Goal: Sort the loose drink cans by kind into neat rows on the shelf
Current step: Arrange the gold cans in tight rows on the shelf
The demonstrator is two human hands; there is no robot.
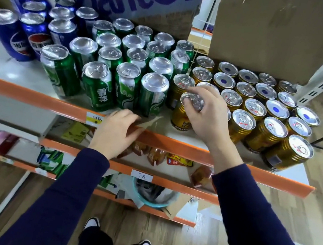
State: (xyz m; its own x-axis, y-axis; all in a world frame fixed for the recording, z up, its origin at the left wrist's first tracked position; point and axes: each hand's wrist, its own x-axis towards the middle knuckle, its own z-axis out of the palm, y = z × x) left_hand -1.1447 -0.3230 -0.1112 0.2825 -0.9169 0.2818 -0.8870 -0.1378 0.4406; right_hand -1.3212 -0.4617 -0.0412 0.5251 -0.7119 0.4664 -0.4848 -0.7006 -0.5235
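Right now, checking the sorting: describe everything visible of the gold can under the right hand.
The gold can is shiny metal with a silver pull-tab lid and print near its base. It stands upright at the shelf front, apart from the nearest green can. The right hand grips its top from above.

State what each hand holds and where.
Right hand grips a gold can by its top rim. Left hand holds nothing, resting on the shelf edge.

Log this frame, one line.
right hand grips gold can top, front row | left hand rests on shelf edge | blue cans left, green cans middle
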